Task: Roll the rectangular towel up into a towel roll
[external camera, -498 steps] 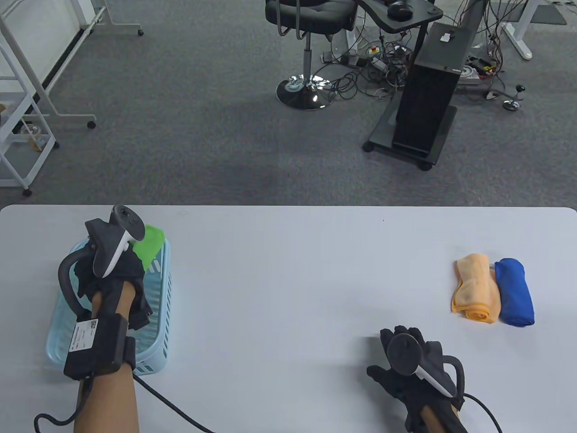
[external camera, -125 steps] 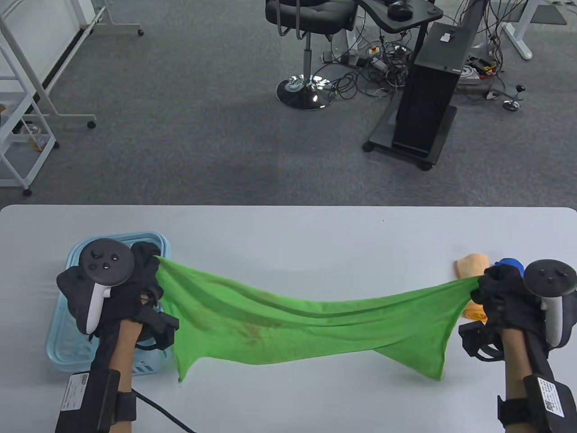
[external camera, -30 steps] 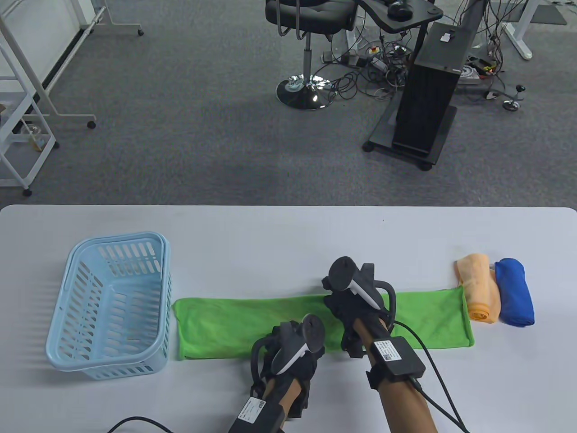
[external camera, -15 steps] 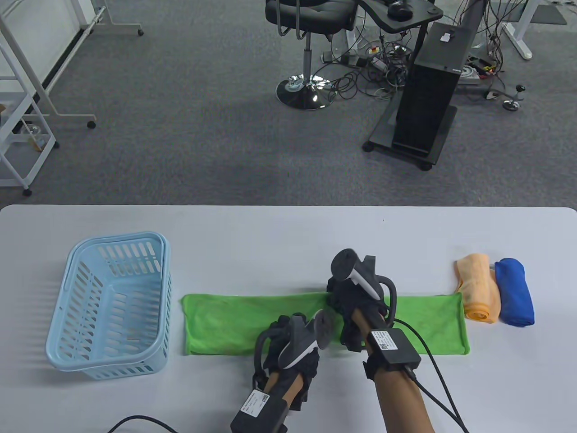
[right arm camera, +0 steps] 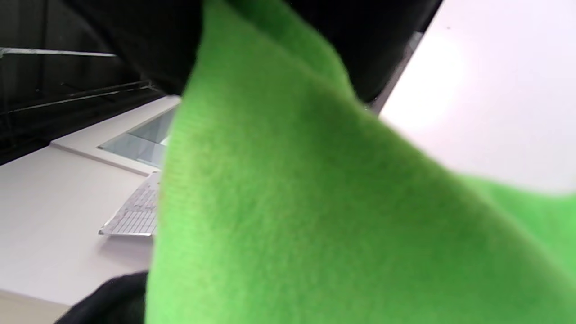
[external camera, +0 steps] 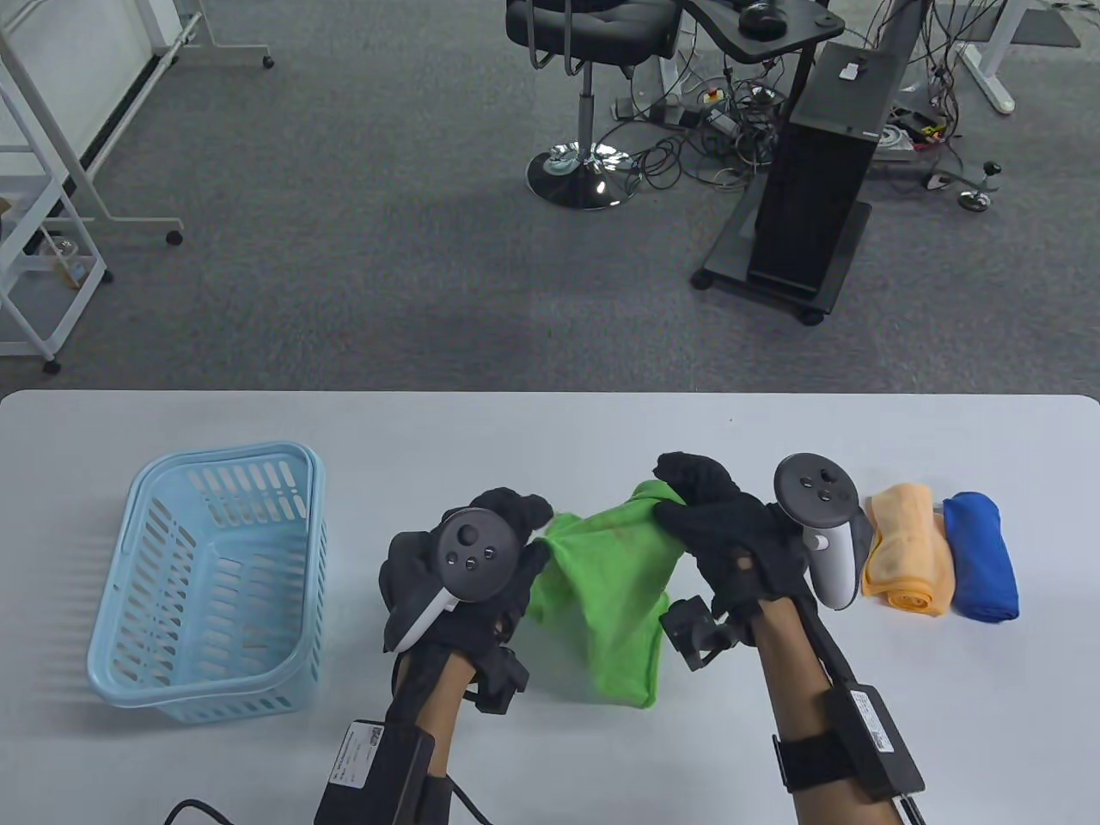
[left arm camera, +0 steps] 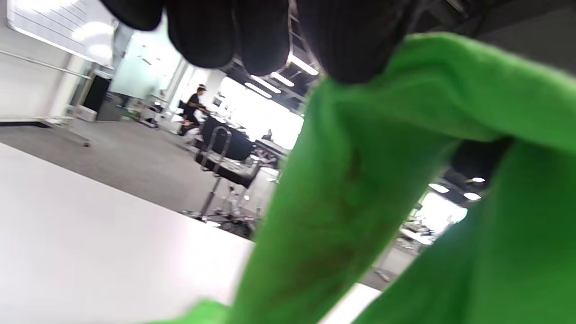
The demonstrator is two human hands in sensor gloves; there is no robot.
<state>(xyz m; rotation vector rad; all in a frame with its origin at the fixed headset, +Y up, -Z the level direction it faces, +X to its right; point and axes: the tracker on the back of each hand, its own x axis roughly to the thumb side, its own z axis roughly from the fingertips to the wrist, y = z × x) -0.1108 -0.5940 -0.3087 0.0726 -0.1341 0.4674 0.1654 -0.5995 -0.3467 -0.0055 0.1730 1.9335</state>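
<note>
Left hand [external camera: 468, 571] and right hand [external camera: 730, 524] each pinch an upper corner of the green towel [external camera: 614, 601], holding it above the table's near middle; its bottom sags onto the table [external camera: 516, 430], seemingly to straighten it before rolling.

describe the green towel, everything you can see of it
The green towel is a soft, fleecy-looking cloth with faint brownish stains. It is lifted and hangs bunched between both hands: the left hand pinches one upper end, the right hand the other. Its lower end droops to the white table, between the basket and the rolled towels.
</note>
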